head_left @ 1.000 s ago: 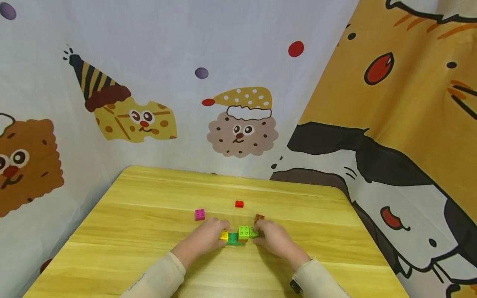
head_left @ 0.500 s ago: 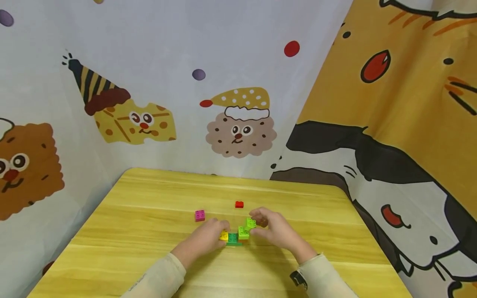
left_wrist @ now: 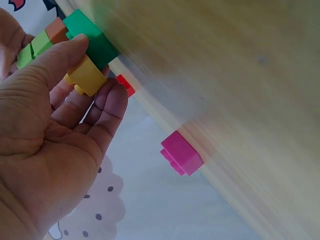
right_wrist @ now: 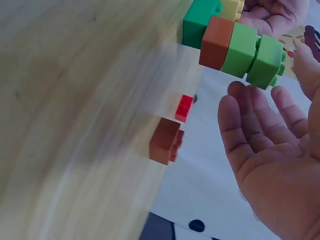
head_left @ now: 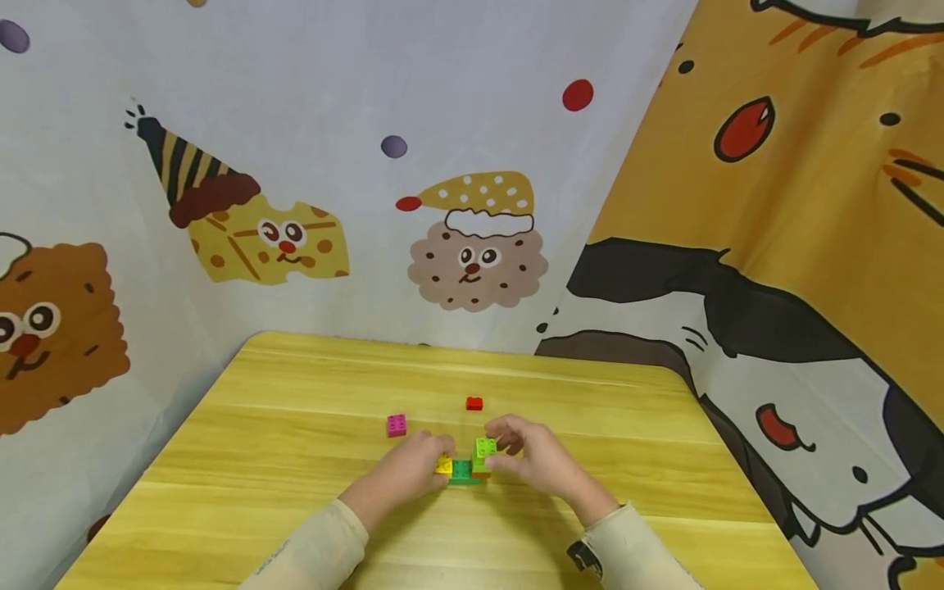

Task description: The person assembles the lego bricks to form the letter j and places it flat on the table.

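My left hand (head_left: 409, 465) pinches a yellow toy building brick (left_wrist: 86, 76) fixed on a longer dark green brick (head_left: 461, 470); its thumb also lies against the green one. On the green brick's right end stands an orange-brown brick (right_wrist: 216, 43), topped by a light green brick (right_wrist: 239, 50) and an upper light green brick (right_wrist: 265, 61). A slight gap shows between the two light green bricks in the right wrist view. Around the stack's top, my right hand (head_left: 542, 460) has spread fingers and thumb, apart from the upper brick in the right wrist view.
A magenta brick (head_left: 396, 425) lies on the wooden table (head_left: 310, 401) left of the stack. Farther back is a small red brick (head_left: 474, 404). A loose brown brick (right_wrist: 165, 141) sits near the right hand. Printed curtains (head_left: 332, 106) stand behind the table.
My right hand has lifted the second light green brick from beside the stack onto its top, then loosened its fingers. The left hand has kept its grip in place.
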`<state>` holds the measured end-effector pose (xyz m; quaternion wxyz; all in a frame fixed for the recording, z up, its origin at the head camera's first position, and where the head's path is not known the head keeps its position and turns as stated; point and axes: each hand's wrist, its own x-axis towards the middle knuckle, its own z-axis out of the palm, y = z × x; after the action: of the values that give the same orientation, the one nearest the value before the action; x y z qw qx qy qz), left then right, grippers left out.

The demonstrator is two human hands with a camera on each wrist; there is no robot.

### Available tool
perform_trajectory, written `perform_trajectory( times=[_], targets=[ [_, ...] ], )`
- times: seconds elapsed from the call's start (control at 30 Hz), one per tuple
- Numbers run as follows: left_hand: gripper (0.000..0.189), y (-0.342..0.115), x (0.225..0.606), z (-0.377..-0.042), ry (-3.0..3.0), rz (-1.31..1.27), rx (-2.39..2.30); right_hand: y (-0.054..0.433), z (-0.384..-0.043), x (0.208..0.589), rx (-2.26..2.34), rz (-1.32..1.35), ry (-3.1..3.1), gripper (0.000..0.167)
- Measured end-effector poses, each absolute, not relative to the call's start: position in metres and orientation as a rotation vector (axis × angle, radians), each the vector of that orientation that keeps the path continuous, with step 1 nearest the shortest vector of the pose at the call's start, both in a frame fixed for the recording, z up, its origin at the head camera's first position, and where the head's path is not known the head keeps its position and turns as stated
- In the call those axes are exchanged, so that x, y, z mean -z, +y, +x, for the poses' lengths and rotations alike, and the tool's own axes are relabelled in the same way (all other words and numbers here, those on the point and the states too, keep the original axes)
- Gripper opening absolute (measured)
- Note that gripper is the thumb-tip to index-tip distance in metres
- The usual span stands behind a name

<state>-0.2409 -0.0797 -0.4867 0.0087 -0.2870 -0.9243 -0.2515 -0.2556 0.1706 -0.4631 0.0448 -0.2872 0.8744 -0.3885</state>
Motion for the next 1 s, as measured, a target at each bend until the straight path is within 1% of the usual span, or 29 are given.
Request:
perform_trajectory(
  times=[0.13, 0.4, 0.73, 1.0],
  targets=[
    [0.024, -0.081, 0.488, -0.241, -2.882, -0.897, 0.779, 0.171, -0.255, 0.469, 1.33, -0.764, 2.563, 0.036],
    [0.024, -0.081, 0.492, -0.242, -2.878, -0.891, 0.784, 0.166, -0.253, 0.482, 1.599, -0.581, 2.241, 0.04],
    [0.023, -0.08, 0.491, -0.243, -2.875, -0.896, 0.776, 0.165, -0.252, 0.487, 1.678, -0.435, 2.093, 0.054],
    [0.024, -0.08, 0.489, -0.242, -2.868, -0.905, 0.781, 0.162, -0.253, 0.494, 1.75, -0.378, 2.029, 0.055]
  ],
)
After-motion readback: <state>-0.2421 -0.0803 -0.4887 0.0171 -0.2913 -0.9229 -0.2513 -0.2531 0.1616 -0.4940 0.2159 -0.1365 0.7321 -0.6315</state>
